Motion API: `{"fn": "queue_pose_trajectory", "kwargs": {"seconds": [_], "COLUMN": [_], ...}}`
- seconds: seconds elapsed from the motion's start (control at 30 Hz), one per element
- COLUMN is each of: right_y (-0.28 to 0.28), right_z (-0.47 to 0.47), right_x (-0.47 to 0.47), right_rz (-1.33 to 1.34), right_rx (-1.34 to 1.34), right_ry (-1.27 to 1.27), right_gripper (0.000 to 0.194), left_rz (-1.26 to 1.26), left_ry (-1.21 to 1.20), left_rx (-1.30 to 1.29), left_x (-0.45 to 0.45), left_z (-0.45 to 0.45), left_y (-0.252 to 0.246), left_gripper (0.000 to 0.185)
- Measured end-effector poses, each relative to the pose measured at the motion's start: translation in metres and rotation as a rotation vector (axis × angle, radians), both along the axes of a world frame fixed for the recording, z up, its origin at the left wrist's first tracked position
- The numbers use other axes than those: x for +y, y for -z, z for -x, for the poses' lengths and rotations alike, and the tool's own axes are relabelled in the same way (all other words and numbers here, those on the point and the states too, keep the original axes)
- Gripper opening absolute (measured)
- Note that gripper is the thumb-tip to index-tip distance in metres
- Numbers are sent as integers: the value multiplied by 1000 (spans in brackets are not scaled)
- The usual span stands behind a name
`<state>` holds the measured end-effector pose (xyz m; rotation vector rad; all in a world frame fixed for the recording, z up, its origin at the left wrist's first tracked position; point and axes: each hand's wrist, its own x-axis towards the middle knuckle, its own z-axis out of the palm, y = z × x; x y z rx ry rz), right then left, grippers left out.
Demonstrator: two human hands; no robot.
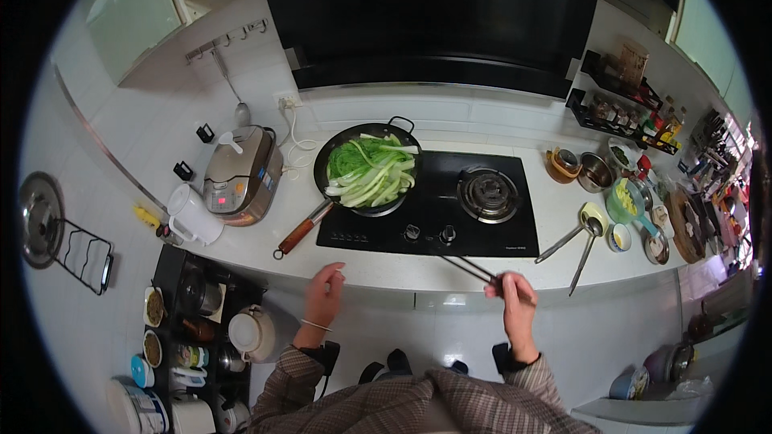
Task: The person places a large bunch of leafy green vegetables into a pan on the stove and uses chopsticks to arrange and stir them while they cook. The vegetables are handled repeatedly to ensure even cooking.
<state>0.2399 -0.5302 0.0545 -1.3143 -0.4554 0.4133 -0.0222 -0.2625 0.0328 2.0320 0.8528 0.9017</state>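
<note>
My right hand (517, 301) grips a pair of dark chopsticks (469, 269), whose tips point left over the front edge of the gas hob (386, 238). In front of the counter hangs my left hand (325, 295), holding nothing, its fingers curled loosely and apart. Nearest to it is the wooden handle (298, 237) of a black wok (322, 160), which stands on the left burner. Long leafy green vegetables with pale stalks (371, 170) heap up in the wok. The right burner (490, 194) carries no pan. Two control knobs (447, 234) sit at the hob's front.
A rice cooker (244, 175) and a white jug (194, 214) stand left of the wok. Right of the hob lie two metal ladles (585, 253), a small bowl (619, 237), a green strainer (624, 200) and a metal pot (596, 172). Above hangs the black range hood (431, 18).
</note>
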Motion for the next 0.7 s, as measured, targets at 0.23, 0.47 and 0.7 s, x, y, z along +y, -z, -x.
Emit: {"fn": "queue_pose_trajectory", "kwargs": {"seconds": [0.23,0.47,0.7], "right_y": [-35,-16,4], "right_z": [-34,-73,-89], "right_x": [107,188,261], "right_rz": [59,49,245], "right_rx": [-167,-249,-532], "right_ry": [-26,-20,-58], "right_gripper": [23,16,13], "left_rz": [-324,-283,-17], "left_ry": [-199,-150,72], "left_rx": [2,526,768], "left_x": [98,158,189], "left_z": [31,45,45], "left_y": [-20,2,24], "left_gripper": [18,57,88]}}
